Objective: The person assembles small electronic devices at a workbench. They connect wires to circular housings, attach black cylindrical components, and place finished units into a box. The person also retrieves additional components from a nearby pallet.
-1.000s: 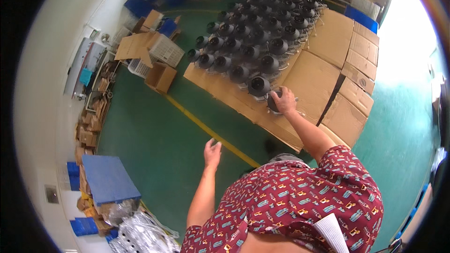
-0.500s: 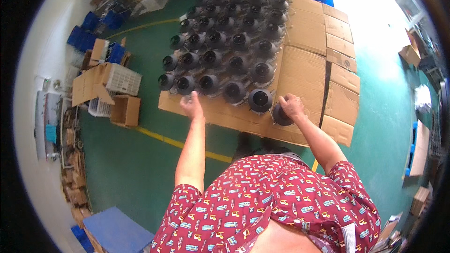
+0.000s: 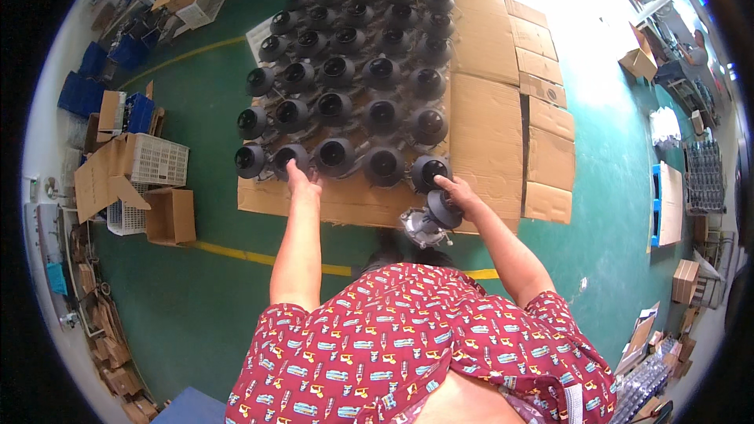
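Observation:
Rows of dark grey, bowl-topped round parts [image 3: 335,108] stand on flattened cardboard [image 3: 487,133], pale metal fittings showing between them. In my right hand [image 3: 462,195] is one such part [image 3: 444,210], its dark top gripped at the rim. It is tipped over, so its silver metal base [image 3: 418,228] points left and toward me, past the cardboard's near edge. My left hand [image 3: 302,182] is closed on the near rim of another dark round part [image 3: 287,159], second from the left in the nearest row; that part still stands in the row.
Green floor with a yellow line [image 3: 259,255] surrounds the cardboard. To the left are an open brown carton [image 3: 170,216] and a white plastic crate [image 3: 159,160]. Blue bins [image 3: 81,93] sit farther left. A pallet with a brown board [image 3: 669,204] lies at the right; a person [image 3: 696,51] is far right.
My right hand has lifted its part off the cardboard and tipped it, exposing the metal base. My left hand has reached onto a front-row part. The whole view has shifted.

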A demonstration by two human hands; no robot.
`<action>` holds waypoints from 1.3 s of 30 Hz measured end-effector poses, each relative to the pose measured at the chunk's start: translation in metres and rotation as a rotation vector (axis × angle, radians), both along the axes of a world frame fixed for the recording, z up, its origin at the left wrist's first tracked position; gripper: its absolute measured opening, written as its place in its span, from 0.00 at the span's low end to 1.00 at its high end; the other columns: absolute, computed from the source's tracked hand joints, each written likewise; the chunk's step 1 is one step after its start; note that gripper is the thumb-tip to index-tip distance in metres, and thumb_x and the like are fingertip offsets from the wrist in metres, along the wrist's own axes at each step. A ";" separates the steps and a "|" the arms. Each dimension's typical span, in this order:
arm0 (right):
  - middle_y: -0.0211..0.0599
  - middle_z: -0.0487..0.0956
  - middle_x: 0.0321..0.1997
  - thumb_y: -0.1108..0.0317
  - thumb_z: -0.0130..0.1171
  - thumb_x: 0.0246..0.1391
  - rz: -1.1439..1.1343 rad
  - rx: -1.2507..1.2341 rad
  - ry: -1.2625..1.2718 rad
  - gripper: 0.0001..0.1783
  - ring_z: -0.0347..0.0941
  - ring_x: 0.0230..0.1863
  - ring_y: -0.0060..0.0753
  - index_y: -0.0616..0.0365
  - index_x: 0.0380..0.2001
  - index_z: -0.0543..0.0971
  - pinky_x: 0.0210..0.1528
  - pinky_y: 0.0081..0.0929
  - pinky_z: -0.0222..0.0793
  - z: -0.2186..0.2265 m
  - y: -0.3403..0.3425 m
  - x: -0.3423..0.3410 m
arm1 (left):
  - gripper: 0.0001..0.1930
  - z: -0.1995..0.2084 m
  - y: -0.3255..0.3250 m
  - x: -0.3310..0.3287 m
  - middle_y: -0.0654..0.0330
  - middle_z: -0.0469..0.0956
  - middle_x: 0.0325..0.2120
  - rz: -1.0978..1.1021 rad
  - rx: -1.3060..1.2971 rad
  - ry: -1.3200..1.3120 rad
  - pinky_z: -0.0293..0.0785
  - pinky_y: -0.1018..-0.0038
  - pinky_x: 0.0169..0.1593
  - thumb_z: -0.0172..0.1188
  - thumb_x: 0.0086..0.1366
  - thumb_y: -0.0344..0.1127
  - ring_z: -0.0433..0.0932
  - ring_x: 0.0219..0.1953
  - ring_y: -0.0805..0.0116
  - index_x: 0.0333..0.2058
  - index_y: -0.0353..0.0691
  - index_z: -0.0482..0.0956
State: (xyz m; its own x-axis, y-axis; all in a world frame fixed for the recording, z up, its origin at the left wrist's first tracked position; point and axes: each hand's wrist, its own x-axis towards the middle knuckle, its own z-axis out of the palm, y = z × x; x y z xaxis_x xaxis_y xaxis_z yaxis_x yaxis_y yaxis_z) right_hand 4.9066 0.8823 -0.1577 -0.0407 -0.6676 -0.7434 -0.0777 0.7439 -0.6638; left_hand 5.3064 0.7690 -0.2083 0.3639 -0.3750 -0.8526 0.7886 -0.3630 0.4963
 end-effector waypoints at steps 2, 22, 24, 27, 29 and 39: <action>0.35 0.78 0.40 0.43 0.64 0.55 -0.100 0.013 -0.078 0.33 0.74 0.38 0.29 0.60 0.52 0.75 0.41 0.32 0.71 -0.003 0.006 0.006 | 0.35 0.025 -0.006 -0.024 0.51 0.71 0.50 0.127 -0.095 -0.009 0.78 0.57 0.50 0.60 0.62 0.61 0.73 0.47 0.57 0.58 0.39 0.68; 0.34 0.80 0.38 0.58 0.64 0.51 -0.104 -0.133 0.008 0.23 0.74 0.39 0.27 0.60 0.48 0.78 0.45 0.31 0.71 0.006 0.014 0.018 | 0.36 0.073 -0.007 -0.082 0.32 0.80 0.43 0.002 0.441 -0.618 0.79 0.52 0.51 0.49 0.66 0.57 0.81 0.47 0.40 0.46 0.17 0.75; 0.34 0.80 0.38 0.60 0.63 0.50 -0.043 -0.139 0.016 0.22 0.75 0.40 0.27 0.60 0.47 0.79 0.46 0.31 0.71 0.014 0.018 0.012 | 0.38 0.065 0.009 -0.059 0.34 0.79 0.45 -0.013 0.357 -0.609 0.80 0.52 0.50 0.49 0.64 0.57 0.81 0.48 0.42 0.47 0.16 0.75; 0.35 0.81 0.38 0.61 0.63 0.49 0.121 -0.278 0.090 0.22 0.75 0.39 0.27 0.62 0.46 0.79 0.45 0.32 0.72 0.026 0.026 0.002 | 0.38 0.072 0.043 -0.039 0.39 0.77 0.51 -0.100 0.206 -0.547 0.81 0.52 0.51 0.50 0.63 0.57 0.81 0.50 0.46 0.51 0.18 0.75; 0.39 0.81 0.38 0.61 0.64 0.48 0.154 -0.272 0.104 0.23 0.76 0.39 0.30 0.64 0.45 0.78 0.44 0.32 0.73 0.036 0.032 -0.002 | 0.39 0.063 0.056 -0.024 0.39 0.77 0.51 -0.192 0.177 -0.606 0.80 0.53 0.53 0.52 0.63 0.58 0.80 0.51 0.46 0.52 0.18 0.73; 0.57 0.81 0.42 0.55 0.65 0.45 0.399 -0.373 0.197 0.30 0.79 0.46 0.47 0.70 0.46 0.76 0.49 0.39 0.73 0.031 0.019 0.019 | 0.33 0.035 0.080 -0.013 0.45 0.78 0.46 -0.693 -0.291 -0.696 0.70 0.62 0.53 0.55 0.65 0.55 0.77 0.48 0.54 0.49 0.22 0.74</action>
